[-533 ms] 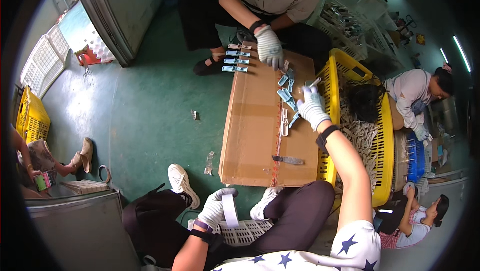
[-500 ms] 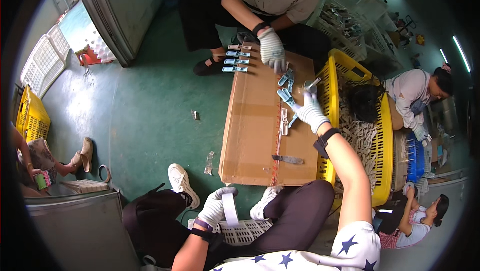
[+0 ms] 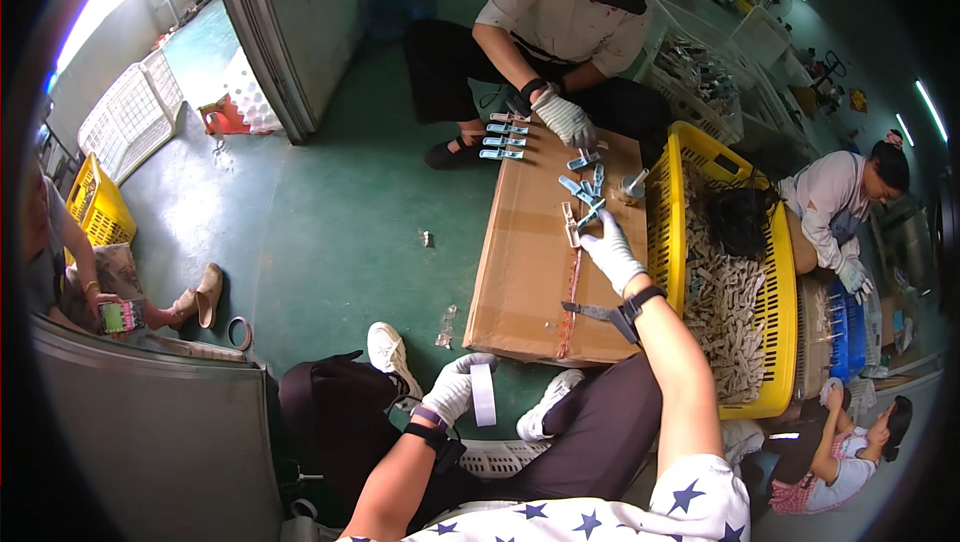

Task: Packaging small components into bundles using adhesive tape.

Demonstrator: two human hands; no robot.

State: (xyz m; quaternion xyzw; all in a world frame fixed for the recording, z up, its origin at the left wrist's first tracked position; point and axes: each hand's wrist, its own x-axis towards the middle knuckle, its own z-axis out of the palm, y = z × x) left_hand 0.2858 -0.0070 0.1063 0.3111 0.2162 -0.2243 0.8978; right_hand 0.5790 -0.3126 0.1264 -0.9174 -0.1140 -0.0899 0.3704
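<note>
My left hand (image 3: 449, 390), in a white-and-grey striped glove, is closed around a flat white ring, apparently a roll of tape (image 3: 483, 395), over my lap. Across the cardboard box (image 3: 525, 287) reaches my gloved right hand (image 3: 613, 254), its fingertips pinched at the lower end of a blue clothes peg (image 3: 591, 210). More blue pegs lie loose just beyond it, and a pale peg (image 3: 570, 225) sits at its left. A small jar with a stick-like handle (image 3: 633, 185) stands by the box's right edge. Nearer me lies a dark-bladed knife (image 3: 588, 311), partly behind my wrist.
Opposite, a co-worker's gloved hand (image 3: 566, 120) hovers over the box near one blue peg. Several pegs (image 3: 503, 141) are clipped along the box's far left edge. A yellow basket (image 3: 782, 322) full of pale pegs stands against the right side. Other people sit left and right.
My right hand has drawn back from the jar toward me, down to a blue peg. The co-worker's hand has shifted slightly, and one peg now lies apart. The whole view has tilted a little.
</note>
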